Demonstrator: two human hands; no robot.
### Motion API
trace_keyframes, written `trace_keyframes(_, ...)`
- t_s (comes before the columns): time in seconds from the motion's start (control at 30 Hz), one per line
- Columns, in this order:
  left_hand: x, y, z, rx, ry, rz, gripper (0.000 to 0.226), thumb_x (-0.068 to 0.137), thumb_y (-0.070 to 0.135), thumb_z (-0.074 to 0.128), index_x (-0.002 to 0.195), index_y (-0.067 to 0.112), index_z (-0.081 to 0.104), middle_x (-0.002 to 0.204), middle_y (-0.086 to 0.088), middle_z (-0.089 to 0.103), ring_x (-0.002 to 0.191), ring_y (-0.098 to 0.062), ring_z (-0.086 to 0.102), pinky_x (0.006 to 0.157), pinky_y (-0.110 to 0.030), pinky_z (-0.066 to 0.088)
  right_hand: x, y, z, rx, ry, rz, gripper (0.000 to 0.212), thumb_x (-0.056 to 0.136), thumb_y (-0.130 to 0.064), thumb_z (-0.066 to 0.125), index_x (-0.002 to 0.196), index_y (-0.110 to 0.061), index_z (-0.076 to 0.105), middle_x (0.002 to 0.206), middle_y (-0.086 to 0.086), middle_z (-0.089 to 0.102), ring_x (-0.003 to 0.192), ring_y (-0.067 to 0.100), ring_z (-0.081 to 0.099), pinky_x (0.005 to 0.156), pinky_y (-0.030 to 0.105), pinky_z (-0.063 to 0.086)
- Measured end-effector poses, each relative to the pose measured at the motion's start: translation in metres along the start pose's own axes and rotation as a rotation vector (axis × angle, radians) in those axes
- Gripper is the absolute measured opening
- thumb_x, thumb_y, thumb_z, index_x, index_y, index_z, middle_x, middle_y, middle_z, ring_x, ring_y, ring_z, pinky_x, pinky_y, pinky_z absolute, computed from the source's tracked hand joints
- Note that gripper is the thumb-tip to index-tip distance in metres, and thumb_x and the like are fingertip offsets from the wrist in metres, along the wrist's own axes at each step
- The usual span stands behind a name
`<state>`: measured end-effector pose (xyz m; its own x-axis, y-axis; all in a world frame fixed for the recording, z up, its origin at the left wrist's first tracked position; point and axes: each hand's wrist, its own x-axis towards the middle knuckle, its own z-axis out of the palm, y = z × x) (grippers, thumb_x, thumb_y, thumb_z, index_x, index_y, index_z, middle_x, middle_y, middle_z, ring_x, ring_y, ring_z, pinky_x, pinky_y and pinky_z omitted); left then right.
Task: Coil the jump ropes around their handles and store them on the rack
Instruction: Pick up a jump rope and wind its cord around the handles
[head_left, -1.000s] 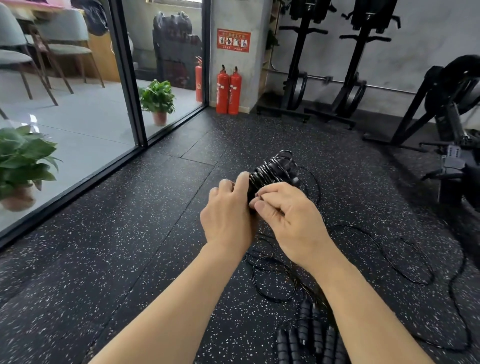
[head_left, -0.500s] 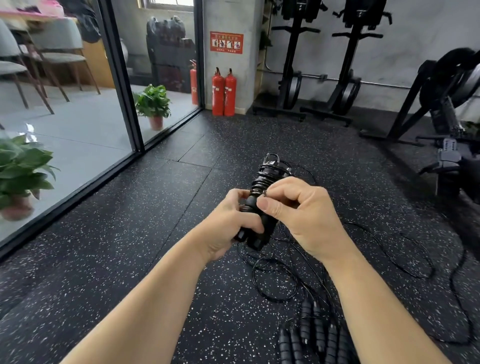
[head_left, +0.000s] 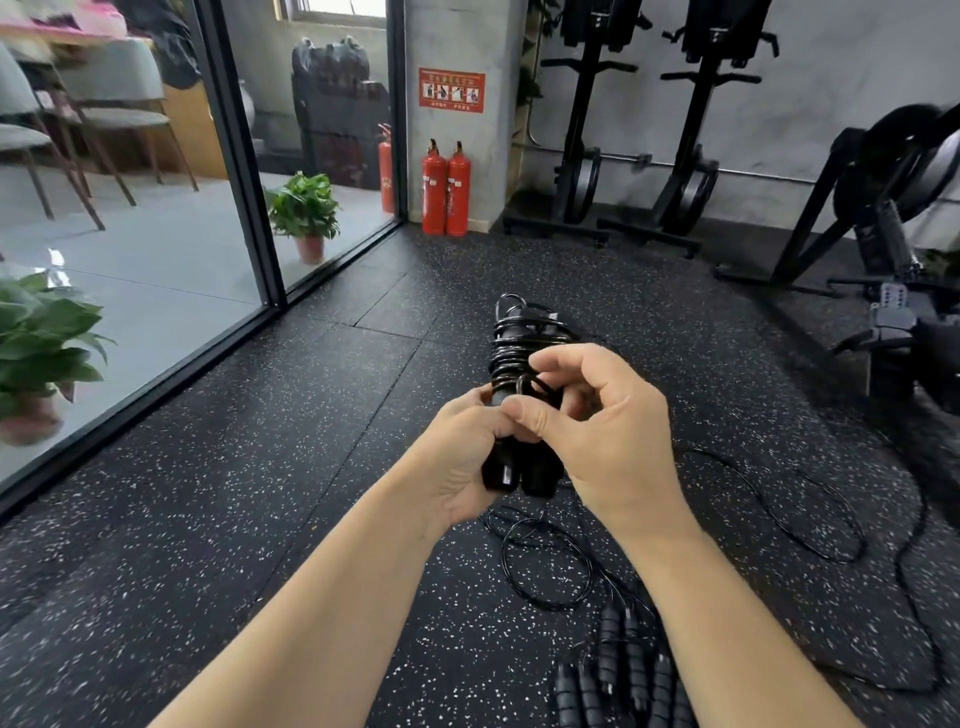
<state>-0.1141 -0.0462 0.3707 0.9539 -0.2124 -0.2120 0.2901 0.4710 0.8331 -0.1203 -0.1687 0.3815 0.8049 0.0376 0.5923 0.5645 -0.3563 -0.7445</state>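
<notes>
Black speckled rubber flooring (head_left: 208, 519) fills the frame, with two red fire extinguishers (head_left: 447, 189) at upper centre. At frame centre, the left hand (head_left: 457, 462) grips the lower ends of a pair of black jump-rope handles wound with thin black cord (head_left: 524, 358). The right hand (head_left: 602, 436) has its fingers curled, pinching a cord strand against the wound bundle. More black jump ropes with ribbed handles (head_left: 618, 680) lie on the floor at lower right, their loose black cords (head_left: 545, 571) looping nearby.

Black speckled rubber floor (head_left: 218, 519) meets a glass wall (head_left: 130, 218) at left. Two red extinguishers (head_left: 445, 189) stand against a grey pillar (head_left: 457, 41).
</notes>
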Motion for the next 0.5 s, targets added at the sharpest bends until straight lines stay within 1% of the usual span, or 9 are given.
trace_keyframes(0.07,0.001,0.002,-0.001,-0.024,0.029,0.001,0.028,0.079,-0.018,0.04,0.083,0.003,0.058,0.069,-0.014,0.062,0.052,-0.021,0.062,0.047,-0.027,0.052,-0.003,0.003,0.003,-0.093,0.057,-0.065,0.029,0.071,-0.025,0.081,0.098,-0.021,0.07,0.08,-0.006,0.057,0.067,0.01,0.051,0.066,0.013,0.042)
trace_keyframes(0.13,0.001,0.003,-0.003,-0.03,0.049,-0.004,0.026,0.08,-0.016,0.042,0.079,0.004,0.058,0.07,-0.014,0.062,0.053,-0.021,0.062,0.047,-0.026,0.052,-0.004,0.006,0.003,-0.114,0.073,-0.07,0.032,0.072,-0.031,0.078,0.1,-0.018,0.072,0.079,-0.005,0.055,0.066,0.012,0.051,0.066,0.013,0.041)
trace_keyframes(0.23,0.001,0.003,-0.007,-0.015,0.105,-0.01,0.024,0.082,-0.014,0.045,0.072,0.005,0.056,0.064,-0.011,0.06,0.049,-0.02,0.06,0.045,-0.024,0.05,-0.004,0.006,0.004,-0.064,0.044,-0.045,0.036,0.073,-0.033,0.078,0.105,-0.017,0.072,0.086,-0.002,0.058,0.066,0.013,0.052,0.065,0.014,0.041)
trace_keyframes(0.33,0.003,0.005,-0.011,-0.021,0.143,-0.054,0.024,0.083,-0.009,0.048,0.066,0.006,0.057,0.06,-0.009,0.058,0.046,-0.019,0.057,0.046,-0.021,0.047,-0.004,0.009,0.004,-0.033,-0.017,0.003,0.045,0.073,-0.041,0.077,0.113,-0.021,0.07,0.094,-0.003,0.061,0.067,0.01,0.051,0.066,0.015,0.043)
trace_keyframes(0.4,0.004,0.008,-0.016,-0.06,0.149,-0.087,0.022,0.085,-0.007,0.046,0.072,0.005,0.059,0.061,-0.009,0.059,0.046,-0.019,0.057,0.045,-0.019,0.046,-0.002,0.011,0.0,0.072,-0.084,0.109,0.053,0.069,-0.041,0.076,0.118,-0.022,0.066,0.1,0.0,0.064,0.071,0.008,0.052,0.071,0.02,0.049)
trace_keyframes(0.47,0.005,0.011,-0.021,-0.093,0.156,-0.108,0.018,0.085,-0.006,0.046,0.087,0.004,0.061,0.072,-0.011,0.061,0.055,-0.021,0.058,0.05,-0.021,0.048,0.001,0.012,-0.007,0.188,-0.166,0.242,0.061,0.064,-0.039,0.077,0.121,-0.022,0.064,0.106,0.002,0.064,0.075,0.009,0.052,0.078,0.023,0.053)
trace_keyframes(0.5,0.005,0.013,-0.024,-0.109,0.156,-0.118,0.021,0.084,-0.005,0.045,0.094,0.004,0.061,0.077,-0.012,0.062,0.059,-0.022,0.058,0.053,-0.023,0.05,0.003,0.014,-0.012,0.243,-0.211,0.308,0.062,0.062,-0.036,0.077,0.121,-0.022,0.065,0.105,0.002,0.063,0.076,0.009,0.052,0.077,0.022,0.054)
